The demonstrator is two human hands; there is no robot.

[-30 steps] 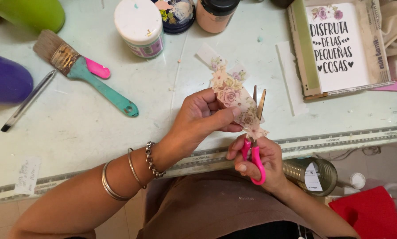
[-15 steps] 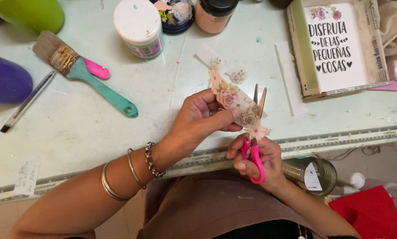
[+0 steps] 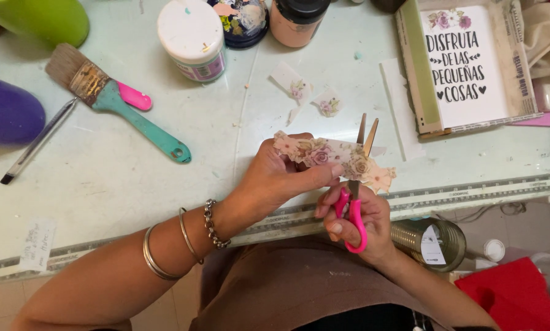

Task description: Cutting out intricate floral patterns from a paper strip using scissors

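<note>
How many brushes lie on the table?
2. A wide brush with a teal handle lies at the upper left; a thin brush lies left of it, beside the purple container. Others may be out of view.

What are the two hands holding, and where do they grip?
The left hand pinches the floral paper strip at its left end; the right hand grips the scissors by their pink handles.

1. The left forearm (image 3: pixel 134 270), bare of any sleeve, crosses the lower left of the frame; two thin plain metal bangles (image 3: pixel 167 248) ring it; a beaded silver chain bracelet (image 3: pixel 213 224) sits nearer the wrist.
2. The right forearm (image 3: pixel 434 294), in the lower right, is likewise bare, with no jewellery in view.
3. A brown garment (image 3: pixel 299 288) covers the lap at lower centre; a darker, near-black band (image 3: pixel 361 320) shows along the bottom edge.
</note>
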